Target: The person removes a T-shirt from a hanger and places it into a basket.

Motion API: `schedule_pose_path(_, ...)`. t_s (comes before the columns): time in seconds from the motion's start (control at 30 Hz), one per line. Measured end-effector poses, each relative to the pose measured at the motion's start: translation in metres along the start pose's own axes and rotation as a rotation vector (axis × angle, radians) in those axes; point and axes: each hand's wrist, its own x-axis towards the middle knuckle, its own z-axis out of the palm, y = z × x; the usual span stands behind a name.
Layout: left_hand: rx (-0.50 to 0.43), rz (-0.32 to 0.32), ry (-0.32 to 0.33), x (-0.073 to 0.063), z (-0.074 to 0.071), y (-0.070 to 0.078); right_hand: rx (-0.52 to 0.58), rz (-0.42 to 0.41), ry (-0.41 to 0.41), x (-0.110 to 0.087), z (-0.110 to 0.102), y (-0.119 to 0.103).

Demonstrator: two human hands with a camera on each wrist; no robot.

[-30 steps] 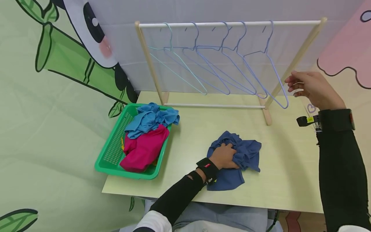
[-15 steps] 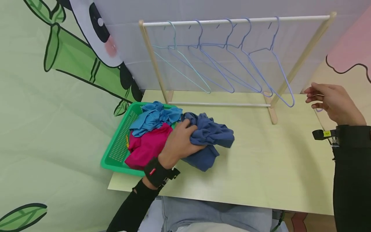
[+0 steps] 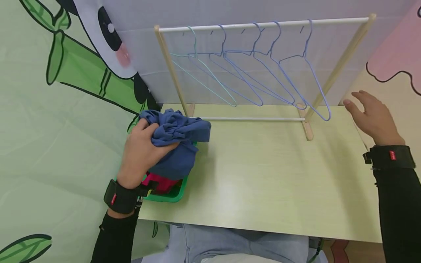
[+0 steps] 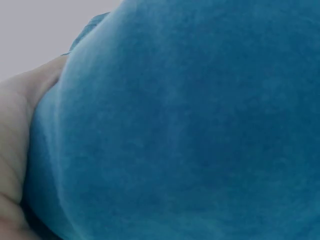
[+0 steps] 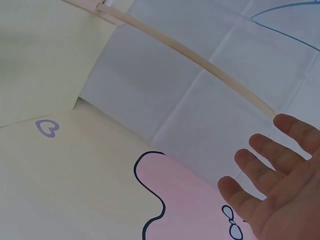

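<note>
A crumpled dark blue cloth garment (image 3: 177, 133) hangs bunched in my left hand (image 3: 139, 153), which grips it above the green basket (image 3: 174, 196). Under it, part of a magenta cloth (image 3: 163, 184) shows in the basket; most of the basket is hidden. In the left wrist view the blue fabric (image 4: 190, 120) fills nearly everything, with the edge of the hand at the left. Past the table's right edge, my right hand (image 3: 375, 118) is held in the air, holding nothing. Its fingers (image 5: 270, 155) are spread and loosely extended in the right wrist view.
A rack with a white top bar (image 3: 236, 26) and wooden posts (image 3: 342, 64) stands along the table's back. Several blue hangers (image 3: 317, 78) and a teal hanger (image 3: 213, 75) hang from it. The pale table (image 3: 263, 175) stretches to the right of the basket.
My left hand has lifted the dark blue garment from the table and carried it left, over the basket. My right hand has shifted right and its fingers have straightened.
</note>
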Motion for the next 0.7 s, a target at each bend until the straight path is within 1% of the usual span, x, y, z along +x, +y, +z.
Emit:
schedule_pose_path(0.13, 0.034, -0.045, 0.004, -0.004, -0.015, -0.014, 0.025, -0.005, -0.022, -0.006, 0.003, 0.006)
schedule_pose_path(0.23, 0.050, -0.056, 0.000, -0.008, -0.021, -0.025, 0.042, 0.001, -0.030, -0.011, 0.005, 0.009)
schedule_pose_path(0.3, 0.060, -0.066, -0.030, -0.011, -0.021, -0.032, 0.054, 0.010, -0.036, -0.015, 0.005, 0.011)
schedule_pose_path(0.33, 0.068, -0.077, -0.060, -0.013, -0.020, -0.037, 0.064, 0.013, -0.037, -0.016, 0.005, 0.012)
schedule_pose_path(0.37, 0.076, -0.095, -0.107, -0.014, -0.018, -0.043, 0.072, 0.014, -0.039, -0.017, 0.005, 0.012)
schedule_pose_path(0.4, 0.088, -0.119, -0.169, -0.015, -0.015, -0.048, 0.081, 0.015, -0.038, -0.017, 0.004, 0.012)
schedule_pose_path(0.43, 0.102, -0.153, -0.249, -0.016, -0.011, -0.054, 0.089, 0.013, -0.037, -0.017, 0.004, 0.012)
schedule_pose_path(0.53, 0.144, -0.276, -0.546, -0.021, 0.009, -0.075, 0.116, 0.008, -0.039, -0.016, 0.003, 0.010)
schedule_pose_path(0.57, 0.158, -0.319, -0.638, -0.023, 0.018, -0.082, 0.122, 0.010, -0.043, -0.016, 0.003, 0.010)
schedule_pose_path(0.6, 0.165, -0.358, -0.714, -0.027, 0.026, -0.088, 0.131, 0.014, -0.050, -0.016, 0.003, 0.009)
schedule_pose_path(0.63, 0.176, -0.390, -0.772, -0.030, 0.034, -0.095, 0.139, 0.019, -0.058, -0.016, 0.003, 0.008)
schedule_pose_path(0.67, 0.185, -0.420, -0.811, -0.034, 0.042, -0.099, 0.148, 0.017, -0.065, -0.016, 0.004, 0.007)
schedule_pose_path(0.7, 0.196, -0.447, -0.835, -0.038, 0.048, -0.103, 0.142, 0.017, -0.070, -0.016, 0.005, 0.007)
